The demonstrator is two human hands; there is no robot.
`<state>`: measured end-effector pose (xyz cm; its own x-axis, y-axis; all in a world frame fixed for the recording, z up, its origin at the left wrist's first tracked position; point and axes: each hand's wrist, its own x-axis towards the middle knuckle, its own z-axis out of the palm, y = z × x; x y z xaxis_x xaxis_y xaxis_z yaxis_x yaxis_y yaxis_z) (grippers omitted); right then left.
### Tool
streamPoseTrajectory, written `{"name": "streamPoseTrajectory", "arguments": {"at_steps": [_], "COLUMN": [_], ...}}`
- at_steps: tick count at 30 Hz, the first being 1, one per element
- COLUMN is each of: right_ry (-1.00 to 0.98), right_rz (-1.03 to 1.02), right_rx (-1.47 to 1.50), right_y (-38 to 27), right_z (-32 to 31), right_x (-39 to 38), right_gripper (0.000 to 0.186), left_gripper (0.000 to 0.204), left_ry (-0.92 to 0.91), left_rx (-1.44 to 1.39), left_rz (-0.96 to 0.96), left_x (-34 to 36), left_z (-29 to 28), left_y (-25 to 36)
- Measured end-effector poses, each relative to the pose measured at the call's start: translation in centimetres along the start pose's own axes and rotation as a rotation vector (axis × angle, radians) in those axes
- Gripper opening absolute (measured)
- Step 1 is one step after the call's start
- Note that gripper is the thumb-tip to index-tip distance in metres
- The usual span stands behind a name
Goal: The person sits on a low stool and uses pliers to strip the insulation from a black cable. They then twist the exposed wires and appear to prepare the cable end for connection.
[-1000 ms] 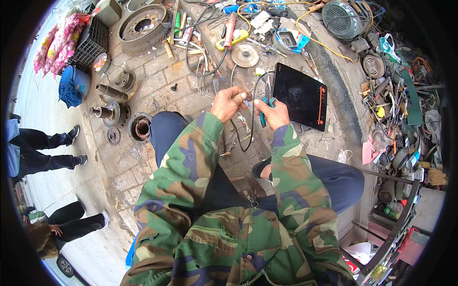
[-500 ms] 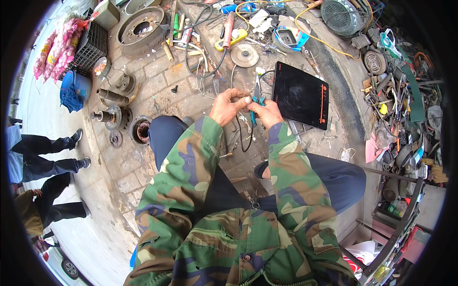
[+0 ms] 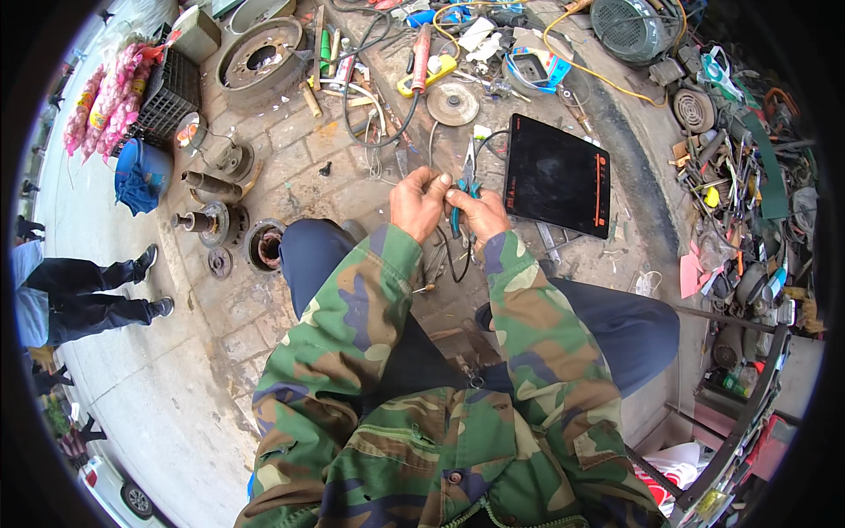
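Note:
In front of my knees my two hands are close together. My left hand [image 3: 417, 205] is closed in a pinch, thumb against the fingers; what it pinches is too small to make out. Closed around blue-handled pliers [image 3: 469, 165] is my right hand [image 3: 480, 216], its thumb pointing toward the left one. The pliers' metal jaws point away from me. A dark cord [image 3: 459, 275] loops below the hands. Just right of them lies a flat black induction cooktop [image 3: 556, 174], tilted on the ground, with an orange strip along one side.
Motor parts [image 3: 220, 223] and a hollow motor housing [image 3: 264, 245] stand left of my knee. Beyond are a wheel rim [image 3: 260, 57], a red-handled tool [image 3: 422, 57] and a grinding disc [image 3: 452, 105]. Scrap and tools [image 3: 739, 176] pile up at right. A person [image 3: 88, 290] stands at far left.
My hands have shifted slightly left and turned a little, still close together. At far left, the nearer bystander in brown has moved mostly out of view.

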<state>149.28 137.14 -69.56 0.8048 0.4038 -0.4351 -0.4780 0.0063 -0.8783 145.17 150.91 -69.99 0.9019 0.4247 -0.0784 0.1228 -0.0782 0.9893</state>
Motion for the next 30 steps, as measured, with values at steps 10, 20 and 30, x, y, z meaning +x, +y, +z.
{"name": "streamPoseTrajectory", "arguments": {"at_steps": [10, 20, 30], "right_ry": [0.074, 0.141, 0.336], "right_rz": [-0.197, -0.341, -0.388], "right_rx": [-0.311, -0.367, -0.389], "right_y": [-0.5, 1.1, 0.4], "right_z": [2.2, 2.8, 2.4], "right_x": [-1.7, -1.6, -1.3], "right_gripper": [0.022, 0.014, 0.025], "left_gripper": [0.026, 0.02, 0.028], "left_ry": [0.016, -0.095, -0.236], "left_rx": [-0.077, -0.443, -0.597], "left_rz": [-0.142, -0.412, -0.431], "left_x": [0.3, 1.1, 1.7], "left_z": [-0.6, -1.1, -0.7], "left_y": [0.7, 0.6, 0.9]}}
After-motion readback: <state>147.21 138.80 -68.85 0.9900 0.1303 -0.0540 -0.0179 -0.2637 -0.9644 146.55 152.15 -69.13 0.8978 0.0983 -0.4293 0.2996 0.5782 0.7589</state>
